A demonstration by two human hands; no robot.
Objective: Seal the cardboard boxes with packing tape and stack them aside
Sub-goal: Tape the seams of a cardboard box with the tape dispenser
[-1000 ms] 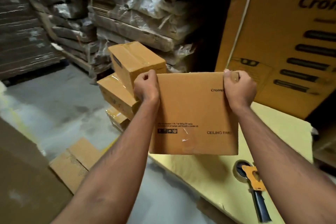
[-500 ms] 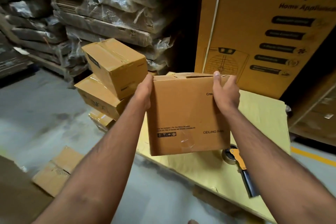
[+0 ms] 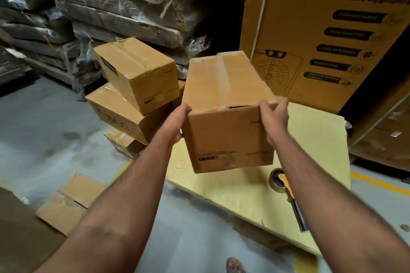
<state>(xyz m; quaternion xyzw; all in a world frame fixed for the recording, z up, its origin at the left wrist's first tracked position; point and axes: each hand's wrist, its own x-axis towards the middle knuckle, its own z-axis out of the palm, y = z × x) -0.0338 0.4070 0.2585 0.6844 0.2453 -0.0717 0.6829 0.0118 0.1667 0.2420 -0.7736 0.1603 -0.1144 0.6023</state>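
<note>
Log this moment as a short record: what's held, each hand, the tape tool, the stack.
held item: taped cardboard box, lifted above the yellow board
left hand: grip on the box's left side
right hand: grip on the box's top right edge
tape dispenser: lying on the board, untouched
stack: sealed boxes piled on the floor, left of the held box

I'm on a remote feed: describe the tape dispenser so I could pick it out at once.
Find the big yellow cardboard sheet lying flat in front of the tall printed carton. Near the sheet's right edge, below the box held in both hands, lies the tape dispenser. It is the only non-cardboard item there: orange body, dark handle, tape roll at its far end.
</note>
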